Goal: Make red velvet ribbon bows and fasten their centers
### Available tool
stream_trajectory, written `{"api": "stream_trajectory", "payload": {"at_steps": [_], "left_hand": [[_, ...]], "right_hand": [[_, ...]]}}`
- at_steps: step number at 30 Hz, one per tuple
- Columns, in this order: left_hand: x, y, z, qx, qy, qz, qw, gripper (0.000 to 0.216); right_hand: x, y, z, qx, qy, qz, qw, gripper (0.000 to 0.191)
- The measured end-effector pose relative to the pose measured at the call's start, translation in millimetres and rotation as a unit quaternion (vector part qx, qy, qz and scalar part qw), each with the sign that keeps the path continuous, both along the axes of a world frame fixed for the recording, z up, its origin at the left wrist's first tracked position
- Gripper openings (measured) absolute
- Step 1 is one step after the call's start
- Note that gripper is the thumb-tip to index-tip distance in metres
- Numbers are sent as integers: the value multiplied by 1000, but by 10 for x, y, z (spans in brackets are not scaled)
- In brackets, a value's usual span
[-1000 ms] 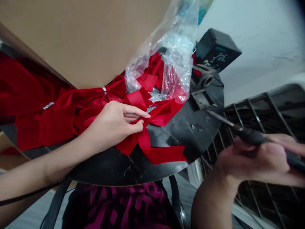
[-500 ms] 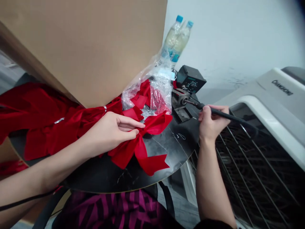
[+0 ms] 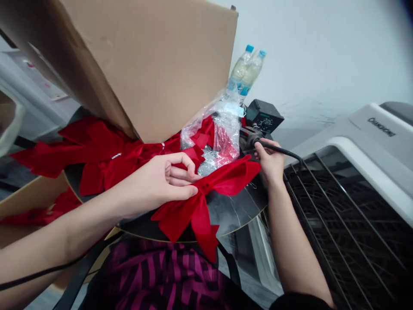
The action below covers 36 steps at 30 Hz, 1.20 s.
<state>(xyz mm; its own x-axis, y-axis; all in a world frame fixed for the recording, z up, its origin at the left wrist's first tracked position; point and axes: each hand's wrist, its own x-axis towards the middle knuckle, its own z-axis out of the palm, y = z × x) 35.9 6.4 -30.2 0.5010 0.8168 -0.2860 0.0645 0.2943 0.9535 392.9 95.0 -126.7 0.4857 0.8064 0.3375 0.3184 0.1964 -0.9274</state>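
My left hand (image 3: pixel 169 181) pinches a red velvet bow (image 3: pixel 230 176) near its knot, thumb and index finger pressed on the fabric. The bow's tails hang down over the front edge of the dark round table (image 3: pixel 235 215). Further right, my right hand (image 3: pixel 272 162) is closed on the black handle of a soldering iron (image 3: pixel 265 145). The iron's front end sits in its holder (image 3: pixel 248 137), so its tip is hidden. Behind the holder stands a black control box (image 3: pixel 264 117) with a dial.
More red bows (image 3: pixel 100 150) lie at the left beneath a large cardboard box (image 3: pixel 161 64). A clear plastic bag (image 3: pixel 222 142) with red fabric and two bottles (image 3: pixel 245 71) stand by the wall. A white appliance (image 3: pixel 361 129) with a black grille borders the right.
The soldering iron has gone deeper into its holder, my right hand moving with it. The bow has turned in my left hand, one loop now reaching up to the right. The view has shifted.
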Motion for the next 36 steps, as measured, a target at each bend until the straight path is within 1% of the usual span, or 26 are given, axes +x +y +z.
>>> {"api": "stream_trajectory", "payload": {"at_steps": [3,6,9,13,15,17,18,20,22,24,26,27,28,29,31,32,34,36], "left_hand": [[-58,-91,46,-5,-17,-14,1000,28],[-108,-209,86,-9,-23,-8,1000,30],[-171,-333,103,-3,-32,23,999,32],[-391,-476,67,10,-12,55,998,26],[-598,-561,9,-2,1,67,998,23],[-870,-677,-75,-29,-2,95,995,25],[-1025,-749,-121,-43,-8,122,992,28],[-1355,-914,-210,-60,-7,197,979,39],[-1692,-1089,-287,-69,18,275,959,49],[-2028,-1249,-370,-89,31,345,934,53],[-2367,-1375,-496,-114,49,392,911,53],[-2538,-1423,-586,-117,73,409,902,51],[-2708,-1460,-696,-105,108,421,894,46],[-2873,-1488,-822,-71,151,436,884,40],[-3169,-1518,-1104,3,253,472,844,32],[-3291,-1521,-1246,13,264,479,837,33],[-3473,-1508,-1496,12,259,481,838,31],[-3586,-1473,-1669,7,240,484,841,31]], "right_hand": [[-61,-8,14,-11,72,0,997,38],[-100,-124,63,-23,108,4,994,32],[-120,-405,120,-56,109,20,992,30],[-209,-938,190,-102,53,48,992,37],[-304,-1170,237,-104,21,54,993,39],[-429,-1329,304,-98,-2,63,993,39],[-501,-1378,347,-96,-14,69,993,38],[-662,-1423,446,-91,-45,82,991,35],[-847,-1410,551,-88,-77,105,988,34],[-1052,-1363,643,-88,-97,141,981,34],[-1267,-1300,708,-84,-107,175,975,34],[-1375,-1269,729,-83,-115,187,972,34],[-1479,-1240,744,-79,-124,195,970,33],[-1578,-1214,753,-74,-134,200,968,32],[-1750,-1179,761,-60,-153,203,965,29],[-1821,-1170,764,-54,-161,201,965,28],[-1934,-1169,773,-49,-179,193,964,25],[-2018,-1186,786,-52,-204,187,959,21]]}}
